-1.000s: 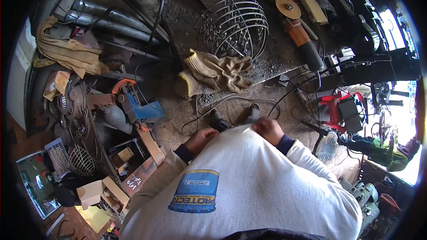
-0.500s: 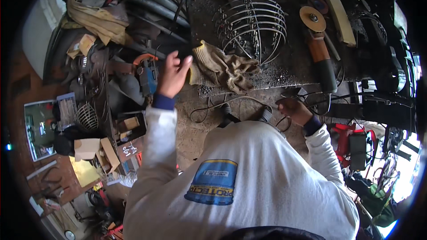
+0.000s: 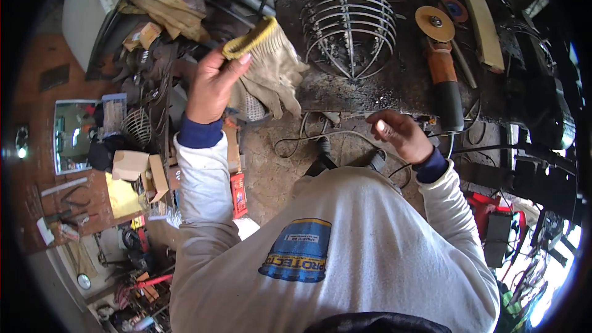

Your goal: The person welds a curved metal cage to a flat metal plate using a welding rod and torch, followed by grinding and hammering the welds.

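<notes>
Left hand (image 3: 208, 91) pinching beige glove (image 3: 274, 65) by yellow cuff (image 3: 258, 34), right hand (image 3: 407, 140) hovering loosely curled, empty, angle grinder (image 3: 445, 83) lying right

A soiled beige knit glove (image 3: 271, 65) hangs limp by its yellow-edged cuff (image 3: 245, 43).

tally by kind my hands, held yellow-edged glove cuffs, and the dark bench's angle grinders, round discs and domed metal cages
Bare left hand, right hand: 2
Yellow-edged knitted glove cuff: 1
Orange-black angle grinder: 1
Round tan disc, red-blue disc: 2
Domed metal cage: 1
Total: 7
</notes>
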Motion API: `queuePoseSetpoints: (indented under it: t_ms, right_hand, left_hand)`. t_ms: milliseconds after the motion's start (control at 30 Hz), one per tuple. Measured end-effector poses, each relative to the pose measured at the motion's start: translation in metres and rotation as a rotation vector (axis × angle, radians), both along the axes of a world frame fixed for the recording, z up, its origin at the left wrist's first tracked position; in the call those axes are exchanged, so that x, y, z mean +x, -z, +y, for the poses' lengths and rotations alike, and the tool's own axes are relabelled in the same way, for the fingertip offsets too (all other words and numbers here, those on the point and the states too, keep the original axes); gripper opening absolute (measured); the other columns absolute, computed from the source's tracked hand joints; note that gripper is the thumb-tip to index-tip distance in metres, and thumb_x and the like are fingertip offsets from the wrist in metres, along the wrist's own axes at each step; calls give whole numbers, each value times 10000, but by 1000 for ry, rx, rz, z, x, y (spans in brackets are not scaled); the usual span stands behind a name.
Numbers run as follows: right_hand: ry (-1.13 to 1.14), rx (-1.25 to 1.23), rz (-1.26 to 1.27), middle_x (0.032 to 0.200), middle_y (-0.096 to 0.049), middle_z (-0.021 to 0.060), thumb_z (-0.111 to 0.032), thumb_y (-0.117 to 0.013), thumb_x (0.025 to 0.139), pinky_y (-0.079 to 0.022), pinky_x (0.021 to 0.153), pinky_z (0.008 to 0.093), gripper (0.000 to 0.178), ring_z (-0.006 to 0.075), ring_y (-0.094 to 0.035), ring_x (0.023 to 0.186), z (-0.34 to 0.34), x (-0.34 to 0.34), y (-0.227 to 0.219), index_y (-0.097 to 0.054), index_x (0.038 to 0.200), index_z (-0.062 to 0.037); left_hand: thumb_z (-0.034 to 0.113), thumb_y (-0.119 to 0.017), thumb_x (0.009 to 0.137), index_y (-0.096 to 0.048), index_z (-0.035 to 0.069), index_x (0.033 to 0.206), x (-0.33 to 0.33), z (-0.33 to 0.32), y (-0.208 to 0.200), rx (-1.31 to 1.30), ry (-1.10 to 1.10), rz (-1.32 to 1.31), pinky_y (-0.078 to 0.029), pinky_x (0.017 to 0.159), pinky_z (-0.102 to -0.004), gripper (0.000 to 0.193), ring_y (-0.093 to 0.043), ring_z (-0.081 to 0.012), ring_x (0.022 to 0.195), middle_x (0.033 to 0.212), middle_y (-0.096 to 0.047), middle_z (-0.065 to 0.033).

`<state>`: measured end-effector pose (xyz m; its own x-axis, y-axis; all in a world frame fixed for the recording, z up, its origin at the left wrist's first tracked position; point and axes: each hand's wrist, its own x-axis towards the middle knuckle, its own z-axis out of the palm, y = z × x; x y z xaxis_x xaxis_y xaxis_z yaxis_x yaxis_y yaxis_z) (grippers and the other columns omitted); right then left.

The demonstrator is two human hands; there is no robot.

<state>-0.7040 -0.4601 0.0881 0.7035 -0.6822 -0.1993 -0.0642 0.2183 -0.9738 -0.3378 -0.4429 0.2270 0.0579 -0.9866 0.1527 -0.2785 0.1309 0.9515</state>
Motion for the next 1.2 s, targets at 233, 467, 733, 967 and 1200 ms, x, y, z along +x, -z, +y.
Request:
queuePoseSetpoints:
  t_ms: [233, 467, 733, 967, 1200]
  right_hand:
    - [142, 271, -493, 1011, -617, 8, -463, -580, 1027, -479, 809, 266, 561, 121, -576, 863, 16, 76, -93, -518, 1380, -31]
    - [72, 561, -816, 1154, -659, 118, -200, -586, 1029, -540, 947, 352, 421, 219, -653, 1074, 14, 103, -57, -504, 1398, -15]
    - [-87, 616, -971, 1210, -665, 202, -457, -428, 1064, -567, 919, 488, 580, 342, -682, 1047, 22, 76, -37, -494, 1401, 10]
    - [11, 533, -884, 1204, -668, 200, -460, -460, 1042, -545, 956, 493, 577, 347, -677, 1067, 69, 107, -64, -518, 1385, 0]
    - [-96, 411, -524, 1224, -618, 145, -137, -656, 789, -523, 966, 373, 646, 236, -622, 1106, 113, 146, -63, -488, 1394, 12]
  left_hand:
    - [83, -779, 845, -680, 1, 1125, -78, 67, -33, 27, 45, -492, -544, 813, -303, 308, -643, -126, 866, 958, -678, -67]
    - [62, -768, 854, -574, 68, 1261, -71, 122, 17, 95, 52, 10, -485, 843, -262, 451, -535, -85, 982, 1092, -572, -19]
    - [8, -625, 951, -543, 19, 1307, 20, 185, 39, 38, -78, 521, -441, 960, -253, 366, -598, -108, 1062, 1157, -659, -70]
    - [87, -589, 1008, -593, 14, 1273, 60, 221, 71, 79, -139, 770, -463, 926, -241, 276, -605, -94, 1012, 1112, -666, -32]
    - [156, -616, 1008, -615, 36, 1231, 65, 224, 70, 64, -136, 583, -466, 881, -228, 254, -577, -72, 966, 1039, -648, 4]
